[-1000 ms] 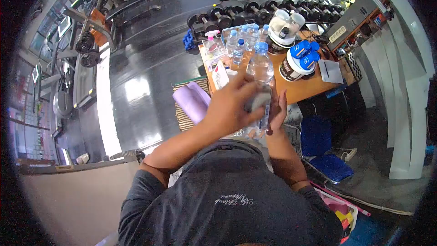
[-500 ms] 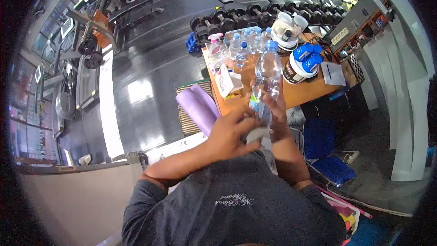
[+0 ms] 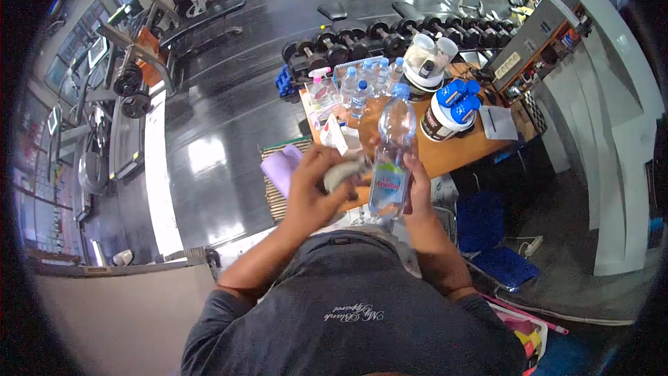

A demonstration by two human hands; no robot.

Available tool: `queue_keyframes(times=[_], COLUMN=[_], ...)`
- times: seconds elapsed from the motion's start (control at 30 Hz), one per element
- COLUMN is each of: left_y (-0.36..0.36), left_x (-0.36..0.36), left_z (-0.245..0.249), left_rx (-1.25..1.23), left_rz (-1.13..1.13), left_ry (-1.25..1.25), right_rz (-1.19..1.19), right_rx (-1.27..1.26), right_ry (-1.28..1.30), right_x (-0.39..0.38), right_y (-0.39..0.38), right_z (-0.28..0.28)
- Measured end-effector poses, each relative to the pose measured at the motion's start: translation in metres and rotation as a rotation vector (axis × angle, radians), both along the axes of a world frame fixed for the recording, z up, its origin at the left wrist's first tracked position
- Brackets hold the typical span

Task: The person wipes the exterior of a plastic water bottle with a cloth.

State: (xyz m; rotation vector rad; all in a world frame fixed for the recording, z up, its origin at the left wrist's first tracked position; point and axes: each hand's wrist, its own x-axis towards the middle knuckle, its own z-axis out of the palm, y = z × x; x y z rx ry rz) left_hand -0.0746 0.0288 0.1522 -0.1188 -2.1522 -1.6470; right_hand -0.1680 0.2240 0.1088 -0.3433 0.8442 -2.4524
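Note:
A clear plastic water bottle (image 3: 395, 125) with a blue cap stands upright in front of my chest, its green and blue label facing me. My right hand (image 3: 418, 184) is closed around its lower right side. Just left of the bottle, my left hand (image 3: 313, 188) grips a folded greyish-white cloth (image 3: 346, 173), slightly blurred, with the fingers curled over it. Beyond both hands is a wooden table (image 3: 445, 157). A white box (image 3: 342, 138) on it shows just past my left fingers.
Several smaller water bottles (image 3: 358, 99), a pink-topped spray bottle (image 3: 320, 87), tubs with blue-lidded containers (image 3: 445, 115) and a paper sheet (image 3: 499, 124) occupy the table. A purple mat (image 3: 280, 170) lies left, a blue chair (image 3: 504, 264) right. Dumbbells (image 3: 334, 49) line the floor behind.
My left hand has moved left, away from the bottle, and the cloth now shows in it. The bottle has come lower and turned, bringing its label toward me.

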Motion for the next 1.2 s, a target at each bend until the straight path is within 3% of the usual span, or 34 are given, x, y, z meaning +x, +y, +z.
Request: queue_keyframes(times=[0.03, 0.07, 0.1, 0.23, 0.37, 0.43, 0.5, 0.63, 0.67, 0.77, 0.8, 0.9, 1.07, 1.2], left_y=[-0.004, -0.004, -0.009, 0.001, 0.017, 0.033, 0.046, 0.050, 0.048, 0.042, 0.040, 0.040, 0.034, 0.027], left_x=[-0.011, -0.026, -0.039, -0.082, -0.092, -0.072, -0.045, -0.021, -0.019, -0.032, -0.038, -0.031, 0.002, -0.013], left_z=[0.015, 0.016, 0.033, 0.067, 0.056, 0.045, 0.038, 0.022, 0.022, 0.029, 0.028, 0.007, -0.023, -0.014], left_rx=[-0.040, 0.071, -0.129, -0.222, -0.414, -0.435, -0.385, -0.411, -0.406, -0.358, -0.348, -0.347, -0.287, -0.323], left_rz=[0.042, 0.057, 0.100, 0.145, 0.091, 0.093, -0.042, -0.284, -0.367, -0.170, -0.090, -0.065, -0.303, -0.115], left_ry=[0.027, 0.014, 0.085, 0.227, 0.154, 0.110, 0.036, 0.017, -0.008, 0.056, 0.017, 0.068, 0.050, 0.096], right_rz=[0.052, 0.092, 0.122, 0.188, 0.178, 0.103, -0.046, -0.117, -0.105, -0.120, -0.201, -0.158, -0.154, -0.216], right_rx=[-0.009, -0.064, -0.092, -0.161, -0.152, -0.158, -0.158, 0.049, 0.077, -0.138, -0.051, -0.074, -0.021, 0.028], right_ry=[-0.018, -0.026, -0.028, -0.074, -0.031, -0.100, -0.257, 0.190, 0.115, -0.058, -0.139, -0.095, 0.000, -0.160], right_x=[0.002, 0.002, 0.002, 0.011, 0.007, 0.004, 0.000, -0.005, -0.005, -0.006, -0.003, -0.010, -0.017, -0.006], right_y=[0.004, 0.005, 0.006, 0.005, 0.010, 0.013, 0.014, 0.016, 0.019, 0.016, 0.009, 0.005, 0.003, -0.005], right_z=[0.000, -0.007, -0.013, -0.017, -0.020, -0.021, -0.026, -0.009, -0.011, -0.033, -0.021, -0.025, -0.030, -0.016])
